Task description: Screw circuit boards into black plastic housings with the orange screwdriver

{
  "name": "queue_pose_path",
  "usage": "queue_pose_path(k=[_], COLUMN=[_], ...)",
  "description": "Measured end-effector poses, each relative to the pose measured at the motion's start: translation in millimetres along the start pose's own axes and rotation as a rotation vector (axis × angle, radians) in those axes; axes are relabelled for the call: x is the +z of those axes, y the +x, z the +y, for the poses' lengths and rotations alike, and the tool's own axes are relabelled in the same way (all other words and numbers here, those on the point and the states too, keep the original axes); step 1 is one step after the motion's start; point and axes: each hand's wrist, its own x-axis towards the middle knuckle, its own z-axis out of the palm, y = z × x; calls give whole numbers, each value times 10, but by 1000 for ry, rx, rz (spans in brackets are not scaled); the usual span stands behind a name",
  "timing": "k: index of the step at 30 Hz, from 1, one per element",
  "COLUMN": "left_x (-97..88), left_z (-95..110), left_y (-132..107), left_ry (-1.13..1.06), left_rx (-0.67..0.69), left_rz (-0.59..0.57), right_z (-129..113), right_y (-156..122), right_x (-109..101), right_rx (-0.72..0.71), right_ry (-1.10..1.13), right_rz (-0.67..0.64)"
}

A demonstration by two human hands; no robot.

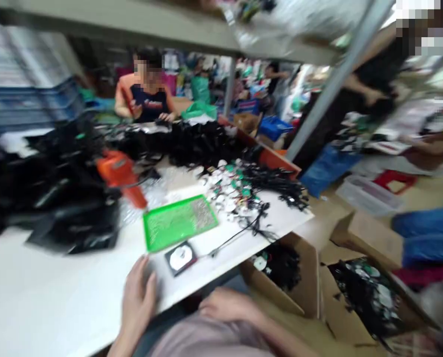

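Note:
My left hand (138,297) lies flat on the near edge of the white table (38,292), fingers stretched out, holding nothing. My right hand (226,305) rests below the table edge on my lap; its fingers look curled, but blur hides what they do. Just beyond my left hand lies a small black square part with a white disc (181,258). Behind it sits a green tray (178,222) with a patch of small pieces. An orange tool (120,176) lies left of the tray.
Black cables and parts are heaped at the left (57,193) and along the back (202,141). Several white and green discs (230,186) are scattered mid-table. Open cardboard boxes (281,272) of parts stand at the right. A person in an orange top (145,99) sits opposite.

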Motion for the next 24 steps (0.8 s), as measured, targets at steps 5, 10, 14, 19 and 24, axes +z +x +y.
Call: queue_pose_path(k=[5,10,14,19,24], left_x=[115,299,423,514,485], left_z=[263,384,347,373,438], left_y=[2,78,53,19,-37], left_ry=[-106,-96,-87,-160,-186], left_rx=[27,3,-46,-68,-127], left_rz=[-68,-96,-130,-114,-152], right_z=[31,147,84,25,-15], right_y=[-216,246,520,561,471], right_x=[-2,10,177,211,244], right_rx=[-8,-148,-131,-82,-110], right_ry=[118,-353,-409,-359,-254], right_rz=[430,755,735,785,779])
